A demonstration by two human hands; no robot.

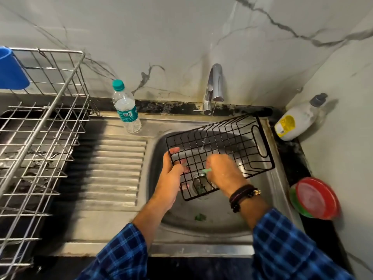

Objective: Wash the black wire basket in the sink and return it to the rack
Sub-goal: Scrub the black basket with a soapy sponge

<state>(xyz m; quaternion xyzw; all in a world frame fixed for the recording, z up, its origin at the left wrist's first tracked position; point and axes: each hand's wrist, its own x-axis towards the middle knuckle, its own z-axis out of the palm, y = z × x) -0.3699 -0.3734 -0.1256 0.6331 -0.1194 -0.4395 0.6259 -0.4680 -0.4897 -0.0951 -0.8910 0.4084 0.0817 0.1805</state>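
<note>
Over sink (pixel 268 190), left hand (pixel 171 172) holding black wire basket (pixel 220 146), right hand (pixel 224 174) scrubbing

Single head-worn wide-angle view, forward and steeply down, close over the sink (pixel 212 227) and drainboard (pixel 119 158)

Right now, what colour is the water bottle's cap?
The cap is teal green, best seen in the head view.

Steel sink top (pixel 121 162): water bottle (pixel 126 109) upright. Dark counter (pixel 290 158): soap bottle (pixel 296 120), red-lidded container (pixel 316 198).
</note>
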